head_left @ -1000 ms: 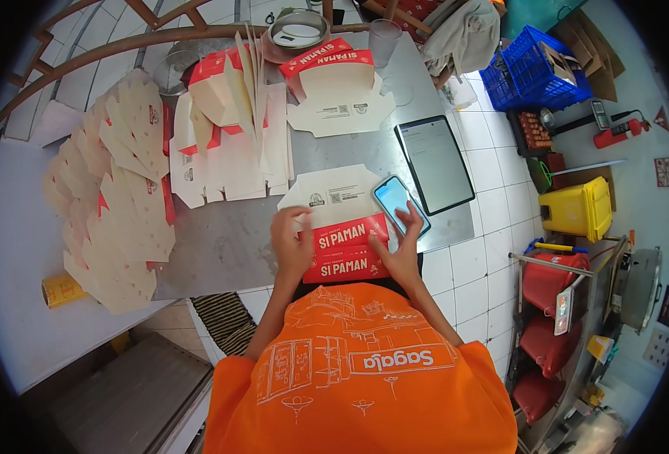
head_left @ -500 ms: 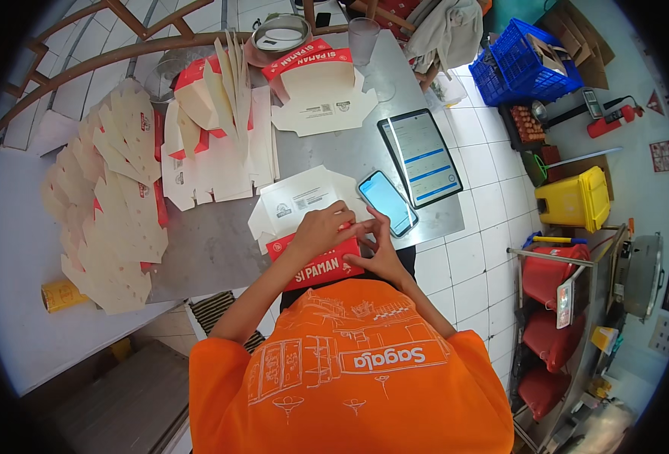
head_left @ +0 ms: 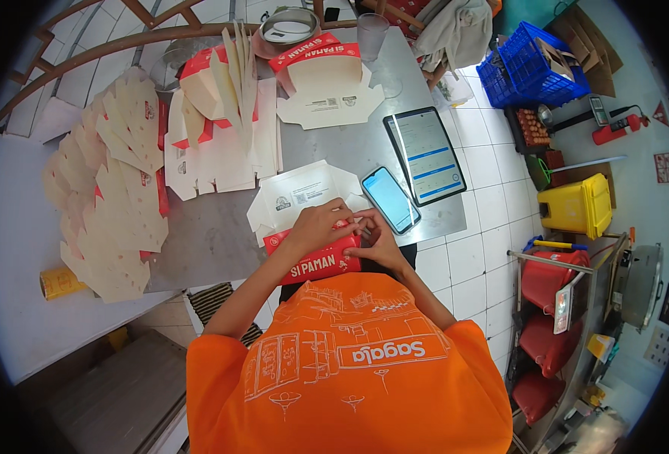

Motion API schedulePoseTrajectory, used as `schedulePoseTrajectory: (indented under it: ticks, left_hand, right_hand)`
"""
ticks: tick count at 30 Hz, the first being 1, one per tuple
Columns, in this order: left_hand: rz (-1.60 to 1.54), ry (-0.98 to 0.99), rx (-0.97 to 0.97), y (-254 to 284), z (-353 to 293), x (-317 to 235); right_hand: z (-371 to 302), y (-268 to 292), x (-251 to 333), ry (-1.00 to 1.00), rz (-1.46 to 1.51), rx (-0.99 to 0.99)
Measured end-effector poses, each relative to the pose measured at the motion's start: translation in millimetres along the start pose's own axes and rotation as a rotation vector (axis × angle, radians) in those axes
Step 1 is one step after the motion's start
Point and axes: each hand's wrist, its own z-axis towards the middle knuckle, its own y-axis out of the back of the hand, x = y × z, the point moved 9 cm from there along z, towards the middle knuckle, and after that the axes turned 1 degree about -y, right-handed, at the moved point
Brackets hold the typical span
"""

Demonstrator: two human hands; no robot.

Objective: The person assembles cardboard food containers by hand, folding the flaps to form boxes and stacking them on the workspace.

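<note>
- The person in the orange shirt stands at the near edge of a grey metal table, both hands together over a red-and-white cardboard box.
- The box lies at the table's near edge, just in front of the person's chest, its red side panel facing the body and its white flaps spread flat on the far side.
- The left hand lies on top of the box, fingers curled and pressed together, fingertips pushing down on the red top edge.
- The right hand holds the box's right end, fingers bent and closed around the corner; its fingertips meet those of the left hand.
- Just beside the right hand, a phone lies face up with a lit screen, and beyond it a tablet, also lit.
- To the far left, a fanned row of flat box blanks runs along the table; next to it stands a second stack of blanks, some upright.
- A half-folded box sits at the far side, near a roll of tape and a clear cup.
- On the tiled floor to the right are a blue crate, a yellow bin and red buckets.
</note>
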Motion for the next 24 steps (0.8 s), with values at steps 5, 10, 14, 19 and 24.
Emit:
schedulePoseTrajectory:
  ticks: [5,10,14,19,24]
  left_hand:
    - [-0.009,-0.003,0.034,-2,-1,0]
    - [0.030,-0.105,0.073,-12,-6,-6]
    - [-0.248,-0.113,0.107,-6,-6,-1]
    - [-0.158,-0.099,0.106,12,-13,-8]
    - [-0.278,0.323,-0.504,82,-84,94]
  right_hand:
    - [-4,1,-8,-0.032,0.139,-0.032]
    - [-6,-2,-4,-0.052,0.182,-0.009]
    - [-1,-7,-2,-0.040,0.075,0.001]
    - [6,-1,-8,-0.048,-0.213,-0.013]
    - [7,-10,-16,-0.189,-0.042,0.068]
